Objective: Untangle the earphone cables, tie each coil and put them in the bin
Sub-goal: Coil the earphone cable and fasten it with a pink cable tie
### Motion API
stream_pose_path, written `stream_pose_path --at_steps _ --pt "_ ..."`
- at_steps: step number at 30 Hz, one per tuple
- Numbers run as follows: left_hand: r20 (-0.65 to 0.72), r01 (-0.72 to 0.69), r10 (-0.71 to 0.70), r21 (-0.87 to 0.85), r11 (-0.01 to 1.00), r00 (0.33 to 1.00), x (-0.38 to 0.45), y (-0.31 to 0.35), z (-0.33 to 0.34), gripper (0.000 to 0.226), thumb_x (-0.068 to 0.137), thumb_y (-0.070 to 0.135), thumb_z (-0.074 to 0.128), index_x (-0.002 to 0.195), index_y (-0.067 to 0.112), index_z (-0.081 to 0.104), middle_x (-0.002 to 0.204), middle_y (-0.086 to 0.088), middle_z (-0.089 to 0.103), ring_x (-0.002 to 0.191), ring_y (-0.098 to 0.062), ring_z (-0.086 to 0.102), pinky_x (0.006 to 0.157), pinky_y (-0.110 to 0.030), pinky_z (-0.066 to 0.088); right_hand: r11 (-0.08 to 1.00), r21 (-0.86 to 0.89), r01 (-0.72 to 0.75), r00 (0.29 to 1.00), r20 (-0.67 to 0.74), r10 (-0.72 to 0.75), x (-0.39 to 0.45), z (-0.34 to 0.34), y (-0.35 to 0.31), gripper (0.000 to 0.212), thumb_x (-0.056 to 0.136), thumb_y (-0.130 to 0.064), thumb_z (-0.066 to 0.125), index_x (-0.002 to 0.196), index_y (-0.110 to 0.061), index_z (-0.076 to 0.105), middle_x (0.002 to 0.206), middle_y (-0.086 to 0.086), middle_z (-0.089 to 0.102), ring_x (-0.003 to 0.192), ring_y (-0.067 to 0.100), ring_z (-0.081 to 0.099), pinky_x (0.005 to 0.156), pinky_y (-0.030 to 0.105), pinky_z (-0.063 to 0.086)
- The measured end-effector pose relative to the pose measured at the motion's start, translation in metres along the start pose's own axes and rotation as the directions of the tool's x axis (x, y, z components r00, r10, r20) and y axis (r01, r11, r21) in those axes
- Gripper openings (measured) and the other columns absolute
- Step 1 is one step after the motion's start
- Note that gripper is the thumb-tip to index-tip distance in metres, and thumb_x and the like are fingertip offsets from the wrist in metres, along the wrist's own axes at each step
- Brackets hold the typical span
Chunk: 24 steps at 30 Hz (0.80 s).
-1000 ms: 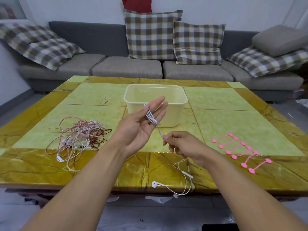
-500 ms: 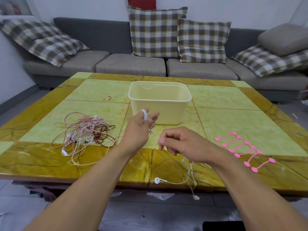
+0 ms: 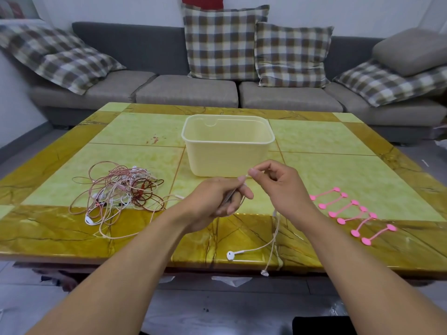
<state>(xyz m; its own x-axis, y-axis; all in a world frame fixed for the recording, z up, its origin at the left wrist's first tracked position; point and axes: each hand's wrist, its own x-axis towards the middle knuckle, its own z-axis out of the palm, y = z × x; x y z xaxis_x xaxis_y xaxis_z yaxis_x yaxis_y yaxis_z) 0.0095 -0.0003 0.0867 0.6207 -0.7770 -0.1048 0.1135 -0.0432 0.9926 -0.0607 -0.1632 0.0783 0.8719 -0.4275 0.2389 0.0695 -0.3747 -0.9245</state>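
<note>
A: Where is the white earphone cable (image 3: 274, 240)?
B: It is trailing below both hands; the left hand (image 3: 215, 199) is gripping its coil, the right hand (image 3: 275, 187) pinching the strand.
A: And progress?
B: Early: the bin (image 3: 227, 143) beyond is sitting empty, the tangle (image 3: 121, 192) leftward waiting, ties (image 3: 350, 211) rightward unused.

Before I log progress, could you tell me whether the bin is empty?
Apparently empty: the bin shows only bare inner walls, though its floor is hidden.

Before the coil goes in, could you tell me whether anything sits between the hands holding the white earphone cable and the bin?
Nothing visible does. The bin stands open-topped just beyond the left hand and right hand holding the white earphone cable.
</note>
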Motion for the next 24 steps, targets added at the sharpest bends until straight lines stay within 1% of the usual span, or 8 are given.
stream_pose_path --at_steps 2,4,8,11,13,17,21,24 --pt "-0.11 -0.027 0.01 -0.16 0.987 0.994 0.002 0.003 0.005 0.04 0.107 0.028 0.042 0.08 0.007 0.063 0.042 -0.003 0.04 0.034 -0.01 0.024 0.052 -0.031 0.013 0.992 0.084 -0.091 0.994 0.074 0.085 0.0 0.003 0.0 0.015 0.098 -0.025 0.065 0.091 -0.013 0.071 0.054 -0.005 0.042 0.047 0.006 0.033 0.047 0.016 0.028" --pt "-0.22 -0.09 0.01 -0.356 0.93 0.975 0.003 0.009 0.007 0.037 0.107 0.028 0.042 0.086 0.007 0.064 0.046 -0.001 0.042 0.035 -0.011 0.03 0.044 -0.021 0.024 0.966 0.138 -0.219 0.956 0.226 0.185 -0.004 0.007 0.0 0.017 0.102 -0.025 0.059 0.094 -0.016 0.071 0.057 -0.002 0.044 0.045 0.006 0.031 0.043 0.017 0.023" --pt "-0.345 -0.25 0.046 -0.578 0.777 0.938 0.006 0.02 0.003 0.034 0.109 0.02 0.037 0.114 0.002 0.065 0.063 0.002 0.062 0.054 -0.008 0.059 0.054 -0.016 0.048 0.946 0.067 -0.318 0.857 0.447 0.256 -0.011 0.011 -0.003 0.025 0.106 -0.031 0.052 0.107 -0.021 0.074 0.068 -0.001 0.058 0.049 0.01 0.041 0.042 0.021 0.023" --pt "-0.436 -0.337 0.069 -0.574 0.746 0.897 0.007 0.024 0.001 0.03 0.109 0.014 0.037 0.117 0.001 0.063 0.077 -0.002 0.075 0.073 -0.014 0.074 0.064 -0.018 0.056 0.918 0.115 -0.379 0.798 0.542 0.262 -0.015 0.014 -0.01 0.026 0.106 -0.028 0.05 0.128 -0.02 0.062 0.094 0.002 0.076 0.063 0.016 0.061 0.044 0.023 0.039" --pt "-0.472 -0.38 0.087 -0.573 0.727 0.877 0.007 0.026 0.001 0.028 0.108 0.011 0.038 0.119 -0.001 0.061 0.081 -0.006 0.075 0.079 -0.019 0.076 0.067 -0.019 0.057 0.891 0.147 -0.43 0.767 0.581 0.274 -0.017 0.017 -0.012 0.02 0.107 -0.025 0.048 0.122 -0.013 0.052 0.103 0.008 0.077 0.072 0.021 0.069 0.051 0.027 0.049" --pt "-0.49 -0.449 0.163 -0.553 0.702 0.857 0.007 0.028 0.001 0.029 0.109 0.009 0.035 0.126 -0.006 0.054 0.089 -0.01 0.077 0.088 -0.025 0.076 0.077 -0.024 0.06 0.864 0.199 -0.462 0.759 0.593 0.269 -0.016 0.021 -0.01 0.016 0.107 -0.023 0.048 0.1 -0.01 0.054 0.092 0.013 0.075 0.077 0.024 0.069 0.076 0.039 0.058" --pt "-0.518 -0.493 0.215 -0.489 0.72 0.828 0.008 0.025 0.001 0.035 0.11 0.013 0.036 0.136 -0.009 0.045 0.106 -0.014 0.076 0.105 -0.027 0.073 0.094 -0.031 0.058 0.828 0.262 -0.496 0.745 0.619 0.249 -0.017 0.022 -0.01 0.021 0.106 -0.02 0.048 0.095 -0.007 0.06 0.084 0.013 0.069 0.087 0.026 0.067 0.086 0.046 0.059" --pt "-0.542 -0.513 0.269 -0.369 0.775 0.796 0.007 0.023 0.003 0.036 0.111 0.015 0.036 0.138 -0.006 0.046 0.11 -0.015 0.075 0.109 -0.023 0.071 0.098 -0.031 0.056 0.774 0.315 -0.549 0.715 0.657 0.24 -0.018 0.025 -0.016 0.023 0.107 -0.015 0.045 0.093 -0.006 0.061 0.085 0.017 0.067 0.09 0.027 0.066 0.092 0.051 0.057"
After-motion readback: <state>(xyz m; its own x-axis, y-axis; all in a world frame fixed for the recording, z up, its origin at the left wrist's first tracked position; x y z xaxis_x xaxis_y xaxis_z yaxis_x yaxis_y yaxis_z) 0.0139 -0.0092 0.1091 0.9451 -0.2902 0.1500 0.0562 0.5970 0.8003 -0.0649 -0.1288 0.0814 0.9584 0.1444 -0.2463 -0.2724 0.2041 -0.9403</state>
